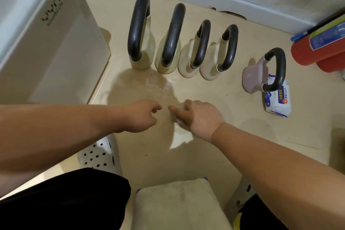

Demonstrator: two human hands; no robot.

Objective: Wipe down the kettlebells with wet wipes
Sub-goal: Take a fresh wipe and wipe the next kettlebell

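**Obs:** Hand status?

**Op:** I log the right hand [199, 117] curled round a wadded wet wipe [177, 119], low over the floor [233, 123]. The left hand [141, 115] holds nothing. Its fingers are loosely bent, with thumb and forefinger aimed at the wipe and just short of it.

**Obs:** Kettlebells?

**Op:** Four cream ones stand in a row near the wall: K1 [139, 30], K2 [172, 37], K3 [200, 46], K4 [227, 48]. The lilac kettlebell [253, 78] stands apart to the right, up against the pack of wipes [278, 102]; its handle overlaps the pack in my view. Neither hand touches any of them. I cannot tell which are already wiped.

**Obs:** Failure modes from here?

**Op:** My judgement only:
1. The wipe is balled up and would cover little surface as it is. Spreading it with both hands looks likely, and a hard pull could tear it.
2. The glossy patch [158, 84] in front of the row looks wet. A bell set down or dragged there could slide.
3. K1 to K4 stand close together, and the tall handles of K1 and K2 make them tippy. Tilting one to reach its base could knock its neighbour.
4. The lilac bell crowds the pack, so drawing a fresh wipe one-handed may snag.
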